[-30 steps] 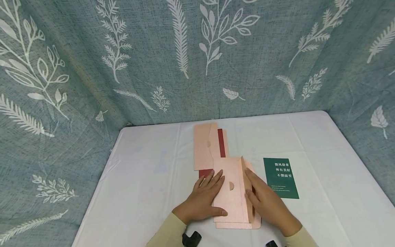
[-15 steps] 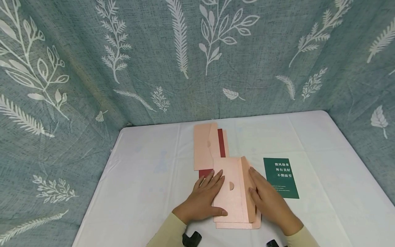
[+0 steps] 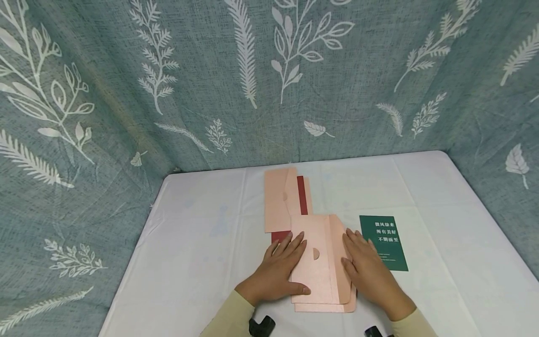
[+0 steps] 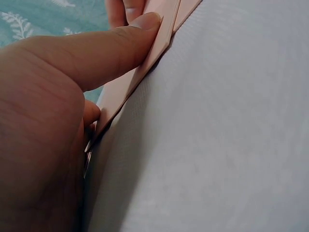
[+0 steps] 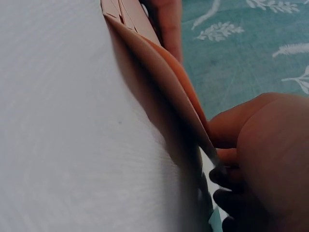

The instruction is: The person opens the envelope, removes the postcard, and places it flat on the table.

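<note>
On the white-clothed table (image 3: 210, 271), a pink envelope (image 3: 316, 276) at the frame's lower centre looks light and easily creased, best held by its edges. The left hand (image 3: 278, 274) rests on it, fingers spread; the right hand (image 3: 374, 271), fingers extended, touches its flap (image 3: 342, 278).

Plain and pale yellow-green, the left sleeve (image 3: 229, 316) and right sleeve (image 3: 413, 325) reach the wrists, leaving left hand (image 3: 278, 274) and right hand (image 3: 372, 274) bare; the left wrist camera (image 3: 262, 326) is black and notched, the right wrist camera (image 3: 373, 332) also black.
</note>
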`<state>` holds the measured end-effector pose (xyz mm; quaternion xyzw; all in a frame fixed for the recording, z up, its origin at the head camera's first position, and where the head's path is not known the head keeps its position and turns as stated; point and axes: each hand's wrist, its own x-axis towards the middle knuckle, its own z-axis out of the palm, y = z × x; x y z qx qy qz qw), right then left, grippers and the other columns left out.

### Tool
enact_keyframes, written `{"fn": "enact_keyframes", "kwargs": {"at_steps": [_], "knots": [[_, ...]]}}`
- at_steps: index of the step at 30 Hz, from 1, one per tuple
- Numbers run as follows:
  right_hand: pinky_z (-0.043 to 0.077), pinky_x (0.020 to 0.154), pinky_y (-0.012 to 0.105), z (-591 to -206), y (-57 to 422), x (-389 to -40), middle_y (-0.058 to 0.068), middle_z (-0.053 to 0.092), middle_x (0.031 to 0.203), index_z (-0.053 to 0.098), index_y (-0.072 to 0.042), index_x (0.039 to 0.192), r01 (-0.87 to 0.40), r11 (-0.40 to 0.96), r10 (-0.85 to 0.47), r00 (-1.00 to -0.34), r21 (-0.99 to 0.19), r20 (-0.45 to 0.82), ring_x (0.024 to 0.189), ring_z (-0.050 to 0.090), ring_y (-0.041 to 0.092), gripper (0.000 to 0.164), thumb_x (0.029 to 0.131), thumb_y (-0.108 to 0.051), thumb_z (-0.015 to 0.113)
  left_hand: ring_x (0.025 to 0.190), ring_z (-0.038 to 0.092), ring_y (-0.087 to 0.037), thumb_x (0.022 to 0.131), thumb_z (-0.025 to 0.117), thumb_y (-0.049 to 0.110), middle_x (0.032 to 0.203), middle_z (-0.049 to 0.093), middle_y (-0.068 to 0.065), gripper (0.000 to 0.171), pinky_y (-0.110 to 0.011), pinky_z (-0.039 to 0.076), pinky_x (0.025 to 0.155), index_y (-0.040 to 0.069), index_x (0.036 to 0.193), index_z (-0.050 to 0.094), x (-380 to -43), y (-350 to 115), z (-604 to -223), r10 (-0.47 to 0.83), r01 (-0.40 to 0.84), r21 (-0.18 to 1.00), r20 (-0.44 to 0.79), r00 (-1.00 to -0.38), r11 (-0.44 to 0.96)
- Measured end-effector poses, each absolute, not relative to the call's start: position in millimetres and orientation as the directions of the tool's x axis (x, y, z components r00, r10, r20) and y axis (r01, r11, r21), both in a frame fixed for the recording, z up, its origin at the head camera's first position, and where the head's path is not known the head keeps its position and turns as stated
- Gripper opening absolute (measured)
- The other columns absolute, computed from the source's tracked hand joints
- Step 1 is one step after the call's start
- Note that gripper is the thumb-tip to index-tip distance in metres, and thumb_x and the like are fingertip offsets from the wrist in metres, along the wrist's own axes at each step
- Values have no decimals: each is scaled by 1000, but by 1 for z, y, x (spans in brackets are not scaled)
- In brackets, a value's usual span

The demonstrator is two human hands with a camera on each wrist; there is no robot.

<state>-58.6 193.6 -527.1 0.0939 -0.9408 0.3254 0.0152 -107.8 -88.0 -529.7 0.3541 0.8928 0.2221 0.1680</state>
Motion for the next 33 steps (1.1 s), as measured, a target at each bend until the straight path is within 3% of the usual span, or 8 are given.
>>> {"fn": "enact_keyframes", "kwargs": {"at_steps": [16, 23, 33], "knots": [[18, 122, 72, -534, 198, -58, 27, 36, 169, 49, 11, 156, -230, 806, -220, -972, -546, 84, 158, 26, 50, 60, 106, -14, 70, 166, -5, -24, 95, 72, 68, 182, 4, 4, 112, -63, 3, 127, 11, 175, 19, -107, -87, -533, 707, 555, 526, -133, -695, 645], [18, 121, 72, -536, 199, -58, 27, 36, 169, 50, 11, 156, -227, 807, -221, -972, -545, 77, 158, 26, 49, 60, 106, -14, 71, 166, -2, -28, 96, 73, 65, 182, 7, -2, 108, -67, 6, 126, 8, 174, 25, -103, -77, -532, 665, 508, 552, -118, -738, 662], [18, 122, 72, -534, 199, -58, 28, 37, 168, 50, 12, 155, -234, 802, -224, -971, -549, 86, 158, 27, 50, 60, 105, -13, 71, 165, -7, -32, 95, 75, 64, 182, 0, -10, 111, -69, 4, 125, 2, 172, 25, -92, -57, -533, 568, 420, 556, -118, -814, 717]]}}
